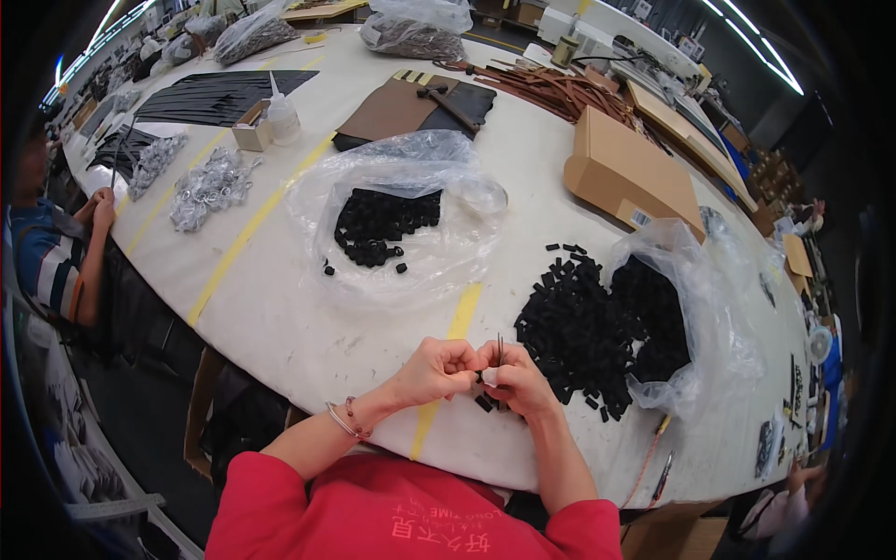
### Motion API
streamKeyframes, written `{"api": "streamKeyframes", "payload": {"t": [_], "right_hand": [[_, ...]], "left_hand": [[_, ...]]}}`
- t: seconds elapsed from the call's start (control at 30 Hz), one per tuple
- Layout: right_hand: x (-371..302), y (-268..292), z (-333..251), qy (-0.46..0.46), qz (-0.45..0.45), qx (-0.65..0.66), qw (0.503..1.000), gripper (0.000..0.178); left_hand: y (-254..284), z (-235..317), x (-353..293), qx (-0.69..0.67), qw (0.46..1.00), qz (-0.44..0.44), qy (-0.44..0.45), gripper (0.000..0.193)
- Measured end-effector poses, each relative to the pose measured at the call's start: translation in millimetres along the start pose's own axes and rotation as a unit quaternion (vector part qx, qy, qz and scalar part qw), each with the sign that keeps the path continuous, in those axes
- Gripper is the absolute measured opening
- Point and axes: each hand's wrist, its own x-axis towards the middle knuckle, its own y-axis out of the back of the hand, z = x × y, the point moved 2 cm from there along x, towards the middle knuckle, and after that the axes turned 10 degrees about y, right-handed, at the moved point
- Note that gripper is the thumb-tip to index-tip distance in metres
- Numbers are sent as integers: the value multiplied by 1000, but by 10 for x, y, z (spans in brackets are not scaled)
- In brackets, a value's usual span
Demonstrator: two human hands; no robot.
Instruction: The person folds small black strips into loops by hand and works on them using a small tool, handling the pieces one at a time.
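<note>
In front of my chest, my left hand (437,371) and my right hand (525,381) meet over the table's near edge. My left fingers are pinched on a small black piece (480,377), mostly covered by the fingertips. Closed around a thin dark pointed tool (500,345), my right hand holds it with the tip upward; its kind is unclear. Something white (489,375) shows at the right fingertips. Beside my right hand spreads a pile of short black tube-like pieces (569,327), partly inside a clear plastic bag (695,369).
Ahead lies an open clear bag (308,210) with small black rings (387,224). A cardboard box (630,168), brown strips (560,89), a hammer (453,107) and a white bottle (282,117) sit farther off. A pen (663,481) rests at right; another person (61,247) works at left.
</note>
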Motion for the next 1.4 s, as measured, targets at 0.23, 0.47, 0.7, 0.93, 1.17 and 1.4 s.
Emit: {"api": "streamKeyframes", "payload": {"t": [0.23, 0.47, 0.7, 0.93, 1.17, 1.4], "right_hand": [[-4, -103, -24, -44, -1, 106, 993, 15], [-25, -49, 33, -38, -28, 86, 995, 15], [-7, -157, -86, -26, 28, -14, 999, 12], [88, -382, -160, 217, 157, -424, 865, 8], [-24, -403, -356, 75, 40, -386, 919, 15], [-140, -236, -261, 80, 14, -419, 904, 19]], "left_hand": [[88, 14, 23, 14, 998, -16, -57, 4], [61, 49, -9, 14, 998, -54, 22, 2], [48, 3, -4, 140, 985, 71, -78, 3], [-55, -51, 30, 352, 856, 236, -298, 7], [79, -50, 21, -54, 993, 104, 0, 7], [72, -53, 49, -289, 950, 13, 120, 14]]}}
